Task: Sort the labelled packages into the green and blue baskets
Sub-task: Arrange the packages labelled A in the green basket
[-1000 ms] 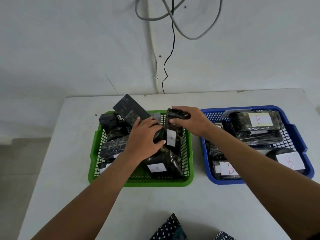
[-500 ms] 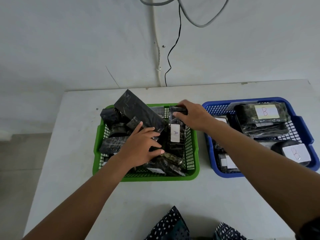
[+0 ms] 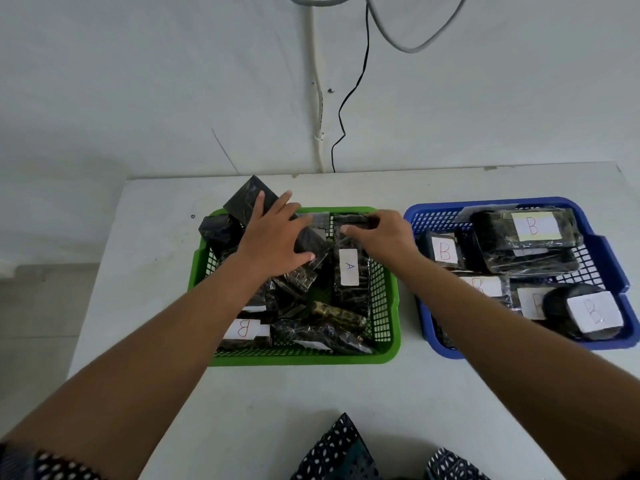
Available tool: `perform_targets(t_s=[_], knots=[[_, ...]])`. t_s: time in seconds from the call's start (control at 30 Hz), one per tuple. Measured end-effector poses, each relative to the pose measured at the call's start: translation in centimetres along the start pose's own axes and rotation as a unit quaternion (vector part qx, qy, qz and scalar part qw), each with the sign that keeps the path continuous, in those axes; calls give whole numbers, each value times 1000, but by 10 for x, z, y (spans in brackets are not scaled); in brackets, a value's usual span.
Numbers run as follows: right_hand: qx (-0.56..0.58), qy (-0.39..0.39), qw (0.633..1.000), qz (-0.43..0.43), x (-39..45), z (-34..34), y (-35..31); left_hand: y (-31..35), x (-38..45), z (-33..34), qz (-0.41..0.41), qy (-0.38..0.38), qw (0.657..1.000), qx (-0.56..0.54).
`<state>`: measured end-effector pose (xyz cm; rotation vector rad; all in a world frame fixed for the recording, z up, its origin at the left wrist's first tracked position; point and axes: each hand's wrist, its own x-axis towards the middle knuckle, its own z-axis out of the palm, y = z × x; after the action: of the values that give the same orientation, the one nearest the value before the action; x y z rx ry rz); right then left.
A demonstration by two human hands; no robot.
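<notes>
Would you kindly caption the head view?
Both hands reach into the green basket of wrapped packages; B-labelled packages fill the blue basket.

left hand [image 3: 277, 237] on flat black package [image 3: 256, 202], right hand [image 3: 384, 233] gripping A-labelled package [image 3: 349, 271]

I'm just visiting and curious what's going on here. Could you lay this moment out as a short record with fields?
Setting: white table against a wall
Green basket: dark wrapped packages, one labelled A, one labelled B
Blue basket: packages labelled B, such as the top one
Left hand: fingers spread over a tilted black package
Right hand: grips the top of the A package
Sorting: unfinished, a B sits in the green basket
</notes>
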<state>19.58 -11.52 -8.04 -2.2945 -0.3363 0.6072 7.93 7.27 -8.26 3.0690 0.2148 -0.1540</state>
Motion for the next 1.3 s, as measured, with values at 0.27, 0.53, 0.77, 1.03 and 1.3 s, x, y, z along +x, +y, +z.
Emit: perform_targets(t_s=[0.27, 0.53, 0.77, 1.03, 1.3], knots=[[-125, 26, 991, 27, -4, 41, -6, -1, -11, 6, 17, 61, 998, 16], [-275, -67, 959, -7, 7, 35, -7, -4, -21, 6, 17, 71, 997, 0], [-334, 12, 932, -139, -25, 33, 8, -3, -25, 5, 14, 68, 998, -8], [-214, -272, 924, -164, -61, 9, 0, 8, -40, 7, 25, 109, 990, -85], [-308, -286, 888, -187, -83, 14, 19, 39, -81, 13, -11, 131, 959, -251]])
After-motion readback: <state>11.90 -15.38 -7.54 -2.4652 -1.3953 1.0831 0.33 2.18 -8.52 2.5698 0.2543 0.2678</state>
